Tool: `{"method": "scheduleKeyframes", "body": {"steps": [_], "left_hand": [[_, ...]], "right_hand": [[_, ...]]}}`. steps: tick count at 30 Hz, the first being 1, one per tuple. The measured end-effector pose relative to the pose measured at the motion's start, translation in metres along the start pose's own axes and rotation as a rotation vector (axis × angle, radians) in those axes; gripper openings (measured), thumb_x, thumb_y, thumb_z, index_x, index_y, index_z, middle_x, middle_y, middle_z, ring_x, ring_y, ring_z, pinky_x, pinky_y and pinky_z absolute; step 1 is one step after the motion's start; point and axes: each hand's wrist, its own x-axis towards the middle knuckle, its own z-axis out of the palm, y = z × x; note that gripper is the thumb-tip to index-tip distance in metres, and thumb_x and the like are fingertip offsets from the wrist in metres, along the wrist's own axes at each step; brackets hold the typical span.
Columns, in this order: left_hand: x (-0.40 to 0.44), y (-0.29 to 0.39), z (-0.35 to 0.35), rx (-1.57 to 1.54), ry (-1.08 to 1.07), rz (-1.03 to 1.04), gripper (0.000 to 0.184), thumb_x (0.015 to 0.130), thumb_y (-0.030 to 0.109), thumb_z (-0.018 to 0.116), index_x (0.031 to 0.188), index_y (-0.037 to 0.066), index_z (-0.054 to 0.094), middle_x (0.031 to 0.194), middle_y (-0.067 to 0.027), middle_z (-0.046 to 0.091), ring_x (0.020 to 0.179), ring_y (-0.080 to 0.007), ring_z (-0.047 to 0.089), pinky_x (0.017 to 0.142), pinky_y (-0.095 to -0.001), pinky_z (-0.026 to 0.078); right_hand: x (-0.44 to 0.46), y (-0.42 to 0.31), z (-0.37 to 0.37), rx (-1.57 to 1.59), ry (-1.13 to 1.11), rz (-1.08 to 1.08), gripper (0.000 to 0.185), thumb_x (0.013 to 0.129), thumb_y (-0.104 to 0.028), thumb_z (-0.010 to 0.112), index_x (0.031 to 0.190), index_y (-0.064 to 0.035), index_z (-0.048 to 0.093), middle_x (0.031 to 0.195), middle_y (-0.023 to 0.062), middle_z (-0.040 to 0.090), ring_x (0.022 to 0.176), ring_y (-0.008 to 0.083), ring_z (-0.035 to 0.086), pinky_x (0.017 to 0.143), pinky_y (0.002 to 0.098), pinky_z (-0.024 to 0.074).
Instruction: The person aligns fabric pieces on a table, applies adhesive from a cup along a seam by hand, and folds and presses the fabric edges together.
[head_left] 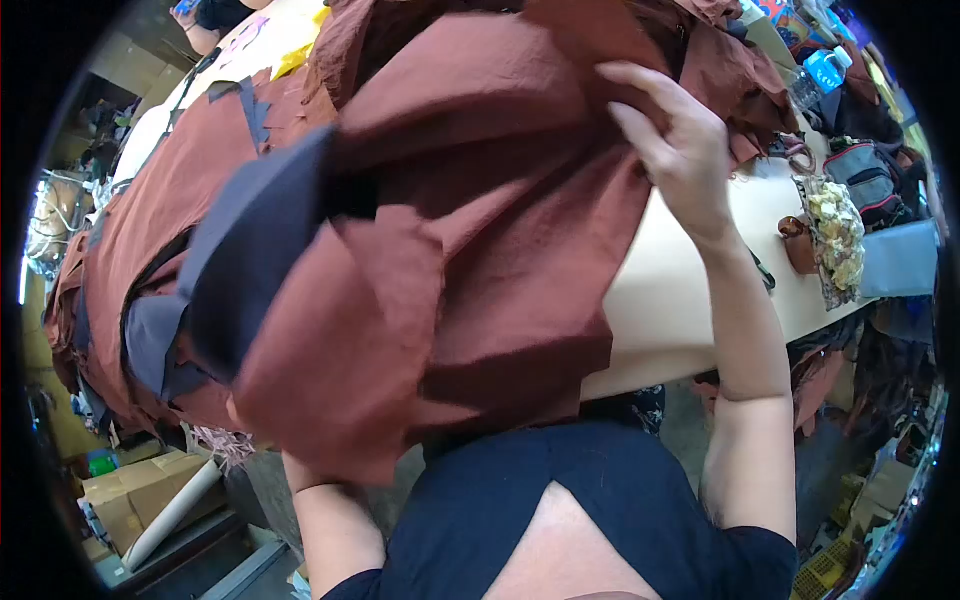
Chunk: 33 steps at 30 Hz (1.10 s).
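A large reddish-brown cloth point(520, 250) lies in folds across the pale table and hangs over its near edge. My right hand point(680, 150) is at the cloth's upper right, its thumb and fingers apart, with the fingertips close to the fabric; nothing shows between them. At the lower left a raised flap of the same cloth, blurred by motion, covers my left hand, and only the forearm shows below it. Beside that flap stands a dark navy cloth piece point(255, 240), also lifted and curved.
The pale table point(690, 290) shows at the right. Beyond it are a plastic bottle point(825, 70), a grey pouch point(865, 180), a brown cup point(798, 245) and a light blue container point(900, 260). Cardboard boxes point(145, 495) stand at the lower left. Another person's hand point(190, 20) shows top left.
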Motion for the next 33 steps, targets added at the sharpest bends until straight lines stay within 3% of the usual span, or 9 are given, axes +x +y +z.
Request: {"method": "scheduleKeyframes", "body": {"steps": [5, 9, 12, 15, 20, 24, 27, 31, 33], "left_hand": [[0.009, 0.002, 0.002, -0.002, 0.026, 0.005, 0.012, 0.070, 0.004, 0.062, 0.082, 0.002, 0.064, 0.078, -0.0125, 0.062, 0.076, -0.0247, 0.061, 0.072, -0.0347, 0.047], [0.037, 0.007, 0.012, 0.028, 0.097, 0.070, 0.012, 0.070, 0.004, 0.062, 0.082, 0.002, 0.064, 0.078, -0.0120, 0.062, 0.076, -0.0239, 0.061, 0.072, -0.0340, 0.047], [0.059, 0.009, 0.021, 0.043, 0.151, 0.114, 0.012, 0.071, 0.003, 0.062, 0.082, 0.002, 0.064, 0.078, -0.0116, 0.062, 0.076, -0.0234, 0.061, 0.072, -0.0335, 0.047], [0.077, 0.011, 0.028, 0.048, 0.193, 0.140, 0.011, 0.071, 0.003, 0.062, 0.082, 0.002, 0.064, 0.078, -0.0113, 0.062, 0.076, -0.0228, 0.061, 0.072, -0.0330, 0.047], [0.095, 0.010, 0.034, 0.046, 0.263, 0.157, 0.010, 0.072, 0.003, 0.061, 0.082, 0.003, 0.064, 0.078, -0.0106, 0.062, 0.076, -0.0218, 0.061, 0.072, -0.0321, 0.047], [0.100, 0.007, 0.032, 0.032, 0.328, 0.157, 0.010, 0.072, 0.002, 0.061, 0.082, 0.003, 0.063, 0.078, -0.0101, 0.062, 0.076, -0.0210, 0.061, 0.072, -0.0314, 0.047], [0.105, 0.005, 0.026, 0.028, 0.383, 0.162, 0.010, 0.072, 0.002, 0.061, 0.082, 0.003, 0.063, 0.078, -0.0098, 0.061, 0.076, -0.0204, 0.061, 0.072, -0.0309, 0.047], [0.121, 0.003, 0.026, 0.041, 0.442, 0.178, 0.009, 0.073, 0.002, 0.061, 0.081, 0.003, 0.063, 0.078, -0.0093, 0.061, 0.076, -0.0196, 0.061, 0.072, -0.0302, 0.047], [0.133, 0.001, 0.030, 0.061, 0.466, 0.198, 0.009, 0.073, 0.002, 0.061, 0.081, 0.003, 0.063, 0.078, -0.0090, 0.061, 0.076, -0.0193, 0.061, 0.072, -0.0299, 0.047]], "right_hand": [[-0.071, 0.010, -0.029, 0.200, 0.040, 0.371, 0.024, 0.081, 0.008, 0.053, 0.102, 0.0004, 0.062, 0.085, 0.0024, 0.059, 0.067, 0.0070, 0.053, 0.064, 0.0209, 0.0454], [-0.100, 0.017, -0.031, 0.239, -0.006, 0.558, 0.028, 0.080, 0.007, 0.055, 0.106, -0.0005, 0.061, 0.079, -0.0003, 0.056, 0.067, 0.0049, 0.050, 0.064, 0.0195, 0.0440], [-0.096, 0.006, -0.034, 0.136, -0.113, 0.547, 0.029, 0.079, 0.004, 0.057, 0.107, -0.0007, 0.061, 0.078, 0.0016, 0.057, 0.066, 0.0066, 0.051, 0.064, 0.0214, 0.0447], [-0.079, -0.019, -0.024, 0.103, -0.209, 0.298, 0.030, 0.077, 0.002, 0.060, 0.107, -0.0012, 0.062, 0.085, 0.0061, 0.061, 0.068, 0.0111, 0.055, 0.067, 0.0237, 0.0466], [-0.076, -0.088, 0.030, 0.418, -0.447, -0.001, 0.046, 0.076, -0.008, 0.065, 0.120, -0.0035, 0.051, 0.110, 0.0169, 0.058, 0.088, 0.0284, 0.063, 0.070, 0.0351, 0.0517], [-0.091, -0.100, 0.060, 0.439, -0.671, -0.191, 0.010, 0.076, -0.006, 0.056, 0.085, -0.0026, 0.054, 0.083, 0.0148, 0.057, 0.075, 0.0308, 0.060, 0.064, 0.0391, 0.0506], [-0.073, -0.079, 0.043, 0.388, -0.352, -0.133, 0.017, 0.070, 0.002, 0.059, 0.087, -0.0018, 0.059, 0.081, 0.0121, 0.061, 0.073, 0.0273, 0.062, 0.065, 0.0352, 0.0514], [-0.069, -0.060, 0.005, 0.377, -0.294, 0.150, 0.013, 0.076, 0.002, 0.064, 0.089, -0.0008, 0.063, 0.082, 0.0117, 0.064, 0.072, 0.0231, 0.064, 0.066, 0.0285, 0.0520], [-0.076, -0.064, 0.008, 0.336, -0.399, 0.184, 0.032, 0.080, -0.006, 0.065, 0.111, -0.0020, 0.055, 0.084, 0.0156, 0.064, 0.074, 0.0280, 0.065, 0.067, 0.0325, 0.0526]]}}
